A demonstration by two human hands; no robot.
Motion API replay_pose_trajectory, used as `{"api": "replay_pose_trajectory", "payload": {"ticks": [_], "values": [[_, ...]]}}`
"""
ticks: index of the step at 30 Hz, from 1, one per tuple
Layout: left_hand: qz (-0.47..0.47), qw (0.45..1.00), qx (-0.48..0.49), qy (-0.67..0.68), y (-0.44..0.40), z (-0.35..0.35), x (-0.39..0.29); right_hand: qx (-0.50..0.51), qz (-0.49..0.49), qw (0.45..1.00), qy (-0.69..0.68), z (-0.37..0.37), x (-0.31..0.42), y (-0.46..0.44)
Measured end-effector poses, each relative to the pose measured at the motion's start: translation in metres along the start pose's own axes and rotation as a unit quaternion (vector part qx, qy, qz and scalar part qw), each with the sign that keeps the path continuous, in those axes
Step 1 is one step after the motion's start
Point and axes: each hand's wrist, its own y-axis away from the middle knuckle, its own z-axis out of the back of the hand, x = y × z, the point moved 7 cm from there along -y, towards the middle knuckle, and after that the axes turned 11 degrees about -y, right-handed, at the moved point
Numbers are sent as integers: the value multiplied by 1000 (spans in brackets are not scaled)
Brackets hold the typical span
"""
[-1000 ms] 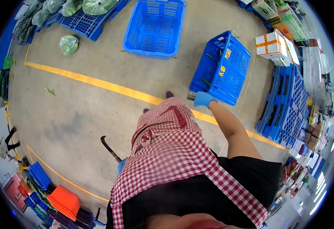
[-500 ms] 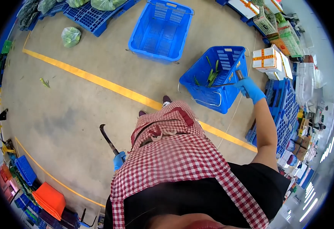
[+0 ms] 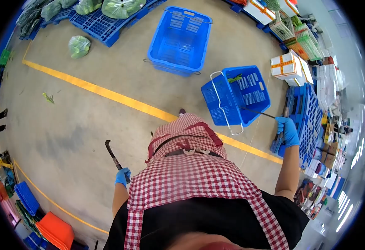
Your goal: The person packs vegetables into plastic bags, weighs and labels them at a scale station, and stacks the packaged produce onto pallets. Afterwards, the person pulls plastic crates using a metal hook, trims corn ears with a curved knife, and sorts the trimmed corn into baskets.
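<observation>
Fingers of the sky-blue-gloved right hand (image 3: 288,132) wrap round the grey-brown grip of a thin dark metal rod tool (image 3: 265,115), between two and three o'clock from the wearer, twelve being straight ahead. The shaft runs towards about ten o'clock, over the opening of a deep blue plastic crate (image 3: 209,102) on the floor at one o'clock, and its end meets the crate at or near the closest rim; whether it is hooked there is too small to tell. The rod seems held crosswise so that its length gives reach to the crate without stooping. The crate looks tilted, its outer end wall showing, with a white bent-wire handle (image 3: 219,100) slanting across that wall. Narrow green leaves (image 3: 235,78) lie inside, by the far corner.

At nine o'clock, the left hand (image 3: 122,176), gloved likewise, has its fingers clamped on the dark handle of a curved sickle-like metal tool (image 3: 114,156). This points to eleven, well apart from crate and body, probably to keep the bent tip away from the checked red-and-white cloth apron (image 3: 190,179).

A wide blue plastic basket (image 3: 176,39) stands upright at twelve, beyond the painted yellow floor line (image 3: 107,93).
</observation>
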Motion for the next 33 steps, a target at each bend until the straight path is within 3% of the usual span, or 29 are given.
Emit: {"api": "replay_pose_trajectory", "payload": {"ticks": [2, 6, 11, 13, 15, 17, 19, 20, 23, 26, 28, 30, 33], "values": [[47, 998, 4, -43, 31, -16, -39, -28, -5, 1000, -3, -7, -14, 5], [-26, 997, 30, -59, 42, -53, -86, 9, -76, 989, -125, -7, -44, -10], [0, 996, 2, -94, 51, -99, -113, 49, -115, 991, -53, -59, -92, -50], [19, 995, 47, -87, 54, -104, -94, 88, -147, 982, -84, -72, -100, -32], [-21, 990, -12, -137, 75, -128, -121, 45, -125, 989, -60, -74, -75, -35], [-25, 972, -78, -219, 89, -151, -159, 49, -160, 977, -136, -58, -95, -49], [-111, 970, -56, -211, 83, -175, -199, 67, -169, 971, -155, -67, -88, -60], [-119, 949, -90, -279, 75, -186, -220, 75, -176, 972, -139, -74, -88, -61], [-208, 916, -55, -339, 49, -240, -294, 87, -159, 975, -125, -101, -114, -73], [-219, 872, -24, -437, 32, -303, -373, 72, -168, 974, -132, -148, -140, -81], [-211, 874, 55, -434, -5, -354, -409, 54, -180, 973, -136, -181, -136, -87], [-112, 869, 130, -463, -39, -404, -432, 50, -186, 979, -66, -204, -130, -82], [-97, 847, 166, -495, -78, -481, -465, 8, -214, 977, 4, -219, -141, -72]]}}
